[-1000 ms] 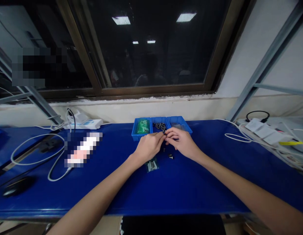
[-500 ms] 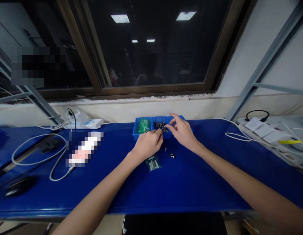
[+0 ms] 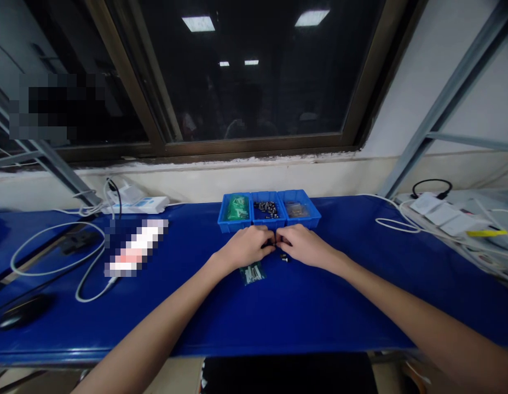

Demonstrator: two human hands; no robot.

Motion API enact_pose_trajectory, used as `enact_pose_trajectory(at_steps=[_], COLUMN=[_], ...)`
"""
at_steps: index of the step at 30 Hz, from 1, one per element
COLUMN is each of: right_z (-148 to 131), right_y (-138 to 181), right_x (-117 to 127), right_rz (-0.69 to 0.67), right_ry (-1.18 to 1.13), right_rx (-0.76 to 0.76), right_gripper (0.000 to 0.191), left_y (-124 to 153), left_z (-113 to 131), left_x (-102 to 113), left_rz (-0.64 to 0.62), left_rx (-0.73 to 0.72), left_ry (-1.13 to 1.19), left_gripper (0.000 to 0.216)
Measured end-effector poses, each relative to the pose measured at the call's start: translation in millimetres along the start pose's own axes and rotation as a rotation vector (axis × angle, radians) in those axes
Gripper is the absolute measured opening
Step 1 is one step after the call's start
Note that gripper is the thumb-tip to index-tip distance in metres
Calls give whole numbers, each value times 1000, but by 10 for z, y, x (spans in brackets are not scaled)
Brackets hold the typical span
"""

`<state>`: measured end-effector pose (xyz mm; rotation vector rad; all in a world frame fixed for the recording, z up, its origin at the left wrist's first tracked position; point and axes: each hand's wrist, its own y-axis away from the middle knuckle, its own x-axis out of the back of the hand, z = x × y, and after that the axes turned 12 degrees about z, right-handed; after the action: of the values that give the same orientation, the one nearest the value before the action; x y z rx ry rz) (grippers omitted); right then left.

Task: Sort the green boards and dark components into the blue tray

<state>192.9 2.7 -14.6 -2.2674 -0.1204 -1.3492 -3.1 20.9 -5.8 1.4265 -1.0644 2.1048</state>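
My left hand [image 3: 249,246] and my right hand [image 3: 302,243] meet fingertip to fingertip just in front of the blue bins. Both are closed in a pinch; whatever lies between the fingers is too small and hidden to name. A short screw [image 3: 285,258] lies on the table beneath my right hand. Partly under my left hand is a small clear bag [image 3: 253,273] of long screws or pins. Behind the hands, the middle bin [image 3: 269,222] holds many small dark and silver screws [image 3: 267,209]. Green bags [image 3: 238,208] fill the left bin, and clear bags [image 3: 297,210] the right one.
A blue cover lies over the table [image 3: 254,317]. On the left are a blurred-out phone-like object [image 3: 137,249] with a white cable, a black mouse [image 3: 26,311] and a power strip [image 3: 149,205]. White adapters [image 3: 446,216] and cables crowd the right side, beside a metal post.
My right hand has come down from over the bins to join the left in front of them, its fingers closing. The right bin is now uncovered. The view has shifted slightly.
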Motion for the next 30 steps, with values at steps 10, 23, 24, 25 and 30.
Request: enact_pose_trajectory(at_steps=[10, 23, 24, 25, 30], right_z=[1, 5, 9, 14, 43], right_y=[-43, -84, -87, -90, -96], right_x=[7, -2, -6, -10, -30], right_rz=[22, 62, 75, 90, 115], right_ry=[-178, -614, -629, -638, -632], right_rx=[-8, -201, -209, -210, -179], right_gripper=[19, 12, 12, 13, 13], left_y=[-12, 11, 12, 13, 15], left_z=[44, 81, 84, 87, 101], left_x=[42, 42, 41, 42, 49], left_rz=[91, 277, 292, 304, 319], left_rx=[-22, -30, -26, -23, -26], left_ry=[-154, -229, -243, -256, -273], left_gripper=[16, 18, 17, 17, 18])
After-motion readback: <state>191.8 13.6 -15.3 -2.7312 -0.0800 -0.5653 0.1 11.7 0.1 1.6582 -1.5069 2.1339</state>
